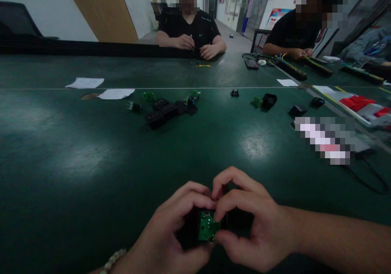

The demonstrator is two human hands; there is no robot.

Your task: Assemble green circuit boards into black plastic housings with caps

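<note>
Close to me, at the bottom of the head view, a small green circuit board (207,226) faces up between my hands. Dark edges around it look like a black housing, though my fingers hide most of them. My left hand (180,225) curls round its left side, with the thumb below and the fingers above. From the right, my right hand (253,221) pinches the board's edge between thumb and fingers. The fingertips of both hands meet above the board.
Black housings (161,113) and loose circuit boards (148,97) lie across the green table (100,188). Further right are an open black box (269,101), a blurred-out device (324,141) and a cable (366,176). White papers (116,94) lie at left. Two people sit opposite.
</note>
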